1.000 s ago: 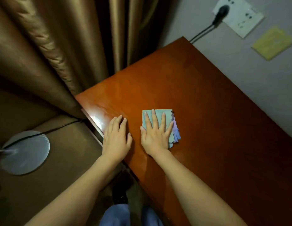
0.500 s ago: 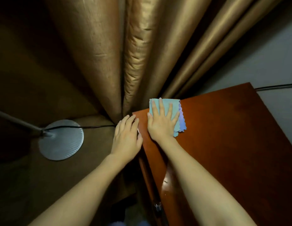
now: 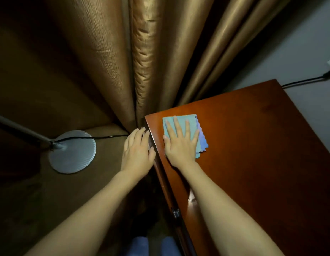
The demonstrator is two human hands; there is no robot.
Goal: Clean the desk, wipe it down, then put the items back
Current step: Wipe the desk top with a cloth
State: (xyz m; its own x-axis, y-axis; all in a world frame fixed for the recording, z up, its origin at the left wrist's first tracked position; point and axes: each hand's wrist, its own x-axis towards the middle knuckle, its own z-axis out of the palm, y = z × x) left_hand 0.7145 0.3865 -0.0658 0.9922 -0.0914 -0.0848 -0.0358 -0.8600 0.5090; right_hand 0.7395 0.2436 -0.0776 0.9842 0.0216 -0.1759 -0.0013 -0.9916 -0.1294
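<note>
Big gold-brown curtains (image 3: 142,61) are hanging down in long folds behind everything, filling the top of the view. A shiny red-brown wooden table (image 3: 252,154) is sitting on the right side, and its near corner is pointing in toward the curtains. A grey wall (image 3: 298,52) is showing behind the table, with a black cord (image 3: 304,81) running along it. On the brown floor (image 3: 31,200) to the left, a round silver lamp base (image 3: 72,152) is standing, with a pole leaning off to the left and a thin black wire (image 3: 97,138) trailing from it. The right hand (image 3: 180,143) is lying flat with straight, spread fingers, pressing down on a folded blue cloth (image 3: 194,124) near the table's corner. The cloth is resting on the table top, with a wavy purple edge peeking out on the right. The left hand (image 3: 137,150) is flat and loose too, holding nothing, and touching the table's left edge just beside the right hand.
</note>
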